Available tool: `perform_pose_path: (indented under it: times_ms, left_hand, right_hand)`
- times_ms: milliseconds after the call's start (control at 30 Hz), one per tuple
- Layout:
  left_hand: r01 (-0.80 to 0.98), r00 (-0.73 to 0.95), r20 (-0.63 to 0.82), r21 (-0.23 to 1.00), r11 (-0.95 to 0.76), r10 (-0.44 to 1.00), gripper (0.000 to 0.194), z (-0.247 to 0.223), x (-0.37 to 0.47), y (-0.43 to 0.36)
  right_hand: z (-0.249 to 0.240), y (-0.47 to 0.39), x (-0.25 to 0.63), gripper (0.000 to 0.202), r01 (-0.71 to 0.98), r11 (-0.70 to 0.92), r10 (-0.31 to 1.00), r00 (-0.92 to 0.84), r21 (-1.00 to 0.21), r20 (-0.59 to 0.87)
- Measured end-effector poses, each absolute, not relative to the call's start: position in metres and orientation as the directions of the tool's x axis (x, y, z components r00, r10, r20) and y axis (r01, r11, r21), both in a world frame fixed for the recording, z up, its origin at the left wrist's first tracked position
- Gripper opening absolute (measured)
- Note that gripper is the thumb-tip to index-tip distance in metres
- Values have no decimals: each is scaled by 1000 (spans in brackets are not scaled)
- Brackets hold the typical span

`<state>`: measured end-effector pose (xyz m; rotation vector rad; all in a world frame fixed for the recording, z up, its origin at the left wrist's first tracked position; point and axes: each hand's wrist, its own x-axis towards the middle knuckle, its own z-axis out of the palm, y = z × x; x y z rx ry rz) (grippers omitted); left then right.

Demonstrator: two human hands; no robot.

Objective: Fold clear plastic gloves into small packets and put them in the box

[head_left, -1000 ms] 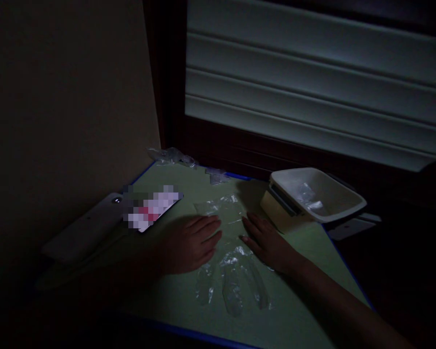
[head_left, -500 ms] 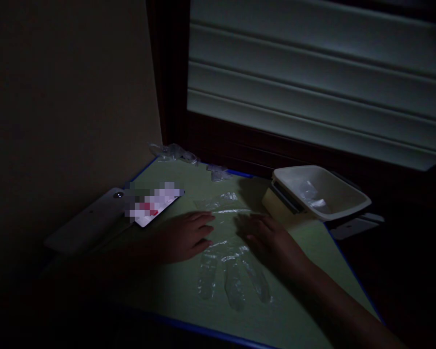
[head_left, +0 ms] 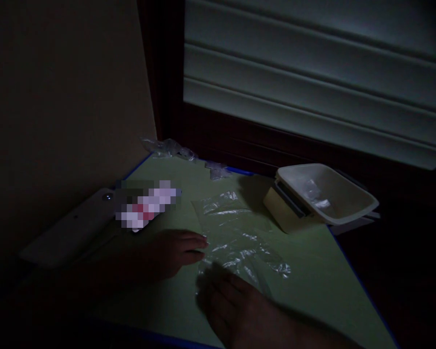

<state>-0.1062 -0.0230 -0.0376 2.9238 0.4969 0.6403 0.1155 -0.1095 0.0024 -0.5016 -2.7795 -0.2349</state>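
A clear disposable plastic glove [head_left: 227,220] lies spread on the pale green table, its cuff toward the back and its fingers toward me. My left hand [head_left: 183,254] rests at the glove's left edge, fingers stretched out and slightly apart. Over the near end of the glove is my right hand [head_left: 232,305], palm down with its fingers extended, covering part of the glove's fingers. Neither hand visibly grips anything. The glove's thumb [head_left: 281,268] sticks out to the right. Dim light leaves the right fingertips in shadow.
A cream plastic container [head_left: 294,211] with some clear plastic inside stands at the table's right edge. Crumpled clear plastic [head_left: 169,148] and a smaller piece [head_left: 217,170] lie at the back. To the left are a lit, blurred phone screen [head_left: 140,220] and a white elongated device [head_left: 72,228].
My right hand has moved from the glove's cuff end down toward me, over its fingers. My left hand has shifted slightly left and nearer. The glove's thumb now shows on the right.
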Motion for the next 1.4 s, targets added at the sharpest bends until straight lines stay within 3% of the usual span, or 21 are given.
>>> perform_pose_path:
  times_ms: [100,167,267,333,433,533,667,733,800,900,967,1033,1100,1233,1333,1400]
  left_hand:
    - [301,851,404,148,-942,335,20,-32,-104,-26]
    - [285,846,425,150,-947,322,20,-29,-104,-27]
    - [239,847,430,218,-946,313,20,-25,-103,-27]
    - [224,845,423,276,-935,327,16,-23,-101,-25]
    - [243,809,442,349,-905,388,10,-20,-97,-22]
    - [257,774,455,410,-875,440,10,-18,-93,-19]
    - [279,763,432,453,-847,482,12,-15,-92,-19]
    - [300,745,417,486,-821,520,16,-15,-92,-19]
    - [322,729,396,522,-790,559,16,-16,-90,-20]
    - [342,716,385,535,-773,583,15,-18,-87,-21]
    - [361,716,379,518,-776,586,15,-19,-84,-21]
    - [385,708,380,499,-777,595,17,-19,-82,-19]
    - [419,688,391,473,-775,611,17,-19,-81,-18]
    - [472,705,466,253,-844,534,14,-15,-83,-22]
    - [350,833,445,39,-936,330,13,-12,-84,-31]
    - [277,893,373,-19,-961,250,15,-10,-85,-37]
  right_hand:
    - [1,-107,114,18,418,907,392,-813,-37,431]
    - [4,-104,115,18,461,850,527,-726,-256,442]
    - [11,-94,121,16,474,594,767,-578,-650,280]
    - [14,-85,126,15,420,381,863,-481,-823,155]
    - [11,-71,133,15,288,136,910,-414,-948,5]
    - [5,-62,137,21,188,-34,906,-408,-982,-109]
    - [-1,-59,139,24,160,-80,918,-373,-984,-136]
    - [-1,-61,140,22,200,0,941,-331,-980,-67]
    - [4,-63,141,15,320,189,956,-277,-928,99]
    - [13,-66,143,14,530,575,818,-364,-624,445]
    - [17,-67,143,17,562,749,650,-521,-350,553]
    - [15,-68,142,17,555,816,541,-637,-161,549]
    - [9,-67,140,16,559,827,509,-691,-67,514]
    - [-5,-67,139,16,601,799,551,-714,-25,432]
    - [-8,-68,140,16,617,786,579,-715,-36,391]
    - [-6,-69,140,17,622,782,588,-713,-42,381]
